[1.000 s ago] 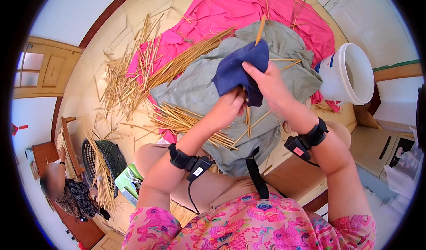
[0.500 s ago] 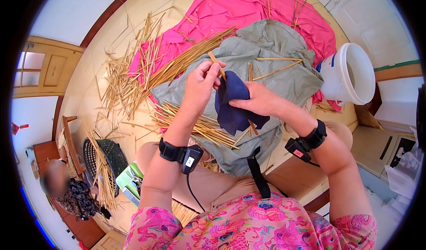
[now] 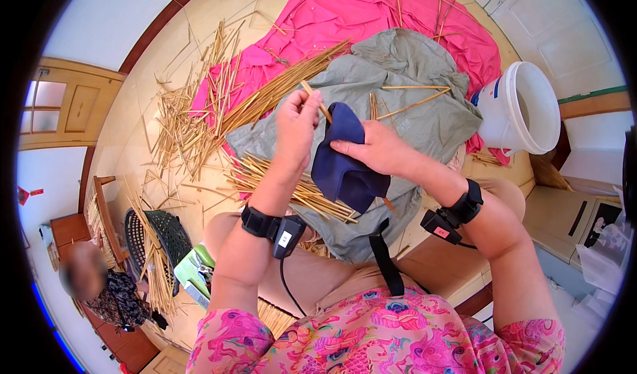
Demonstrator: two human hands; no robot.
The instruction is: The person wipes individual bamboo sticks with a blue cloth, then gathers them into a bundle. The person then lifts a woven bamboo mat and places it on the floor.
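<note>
My left hand (image 3: pixel 296 123) is closed around the upper end of a straw-coloured stalk (image 3: pixel 307 89). Dark blue cloth (image 3: pixel 344 168) is folded about the middle of that stalk, and my right hand (image 3: pixel 378 150) grips it there with the thumb pressed on top. The stalk slants down to the right, and its lower end (image 3: pixel 389 204) pokes out past the cloth. What lies inside the folds is hidden. Below my hands a bundle of cut stalks (image 3: pixel 298 191) rests partly on a grey-green cloth (image 3: pixel 424 69) spread over the floor.
Behind lies a pink sheet (image 3: pixel 371 6) with a long stalk bundle (image 3: pixel 285 85). Loose stalks (image 3: pixel 182 125) are strewn at the left. A white bucket (image 3: pixel 524 109) stands at the right. A green basket (image 3: pixel 166 231) with stalks and another person (image 3: pixel 116 301) are at lower left.
My left hand has shifted a little left and up the stalk's end. The right hand and the blue cloth have moved slightly left, and the cloth hangs fuller below.
</note>
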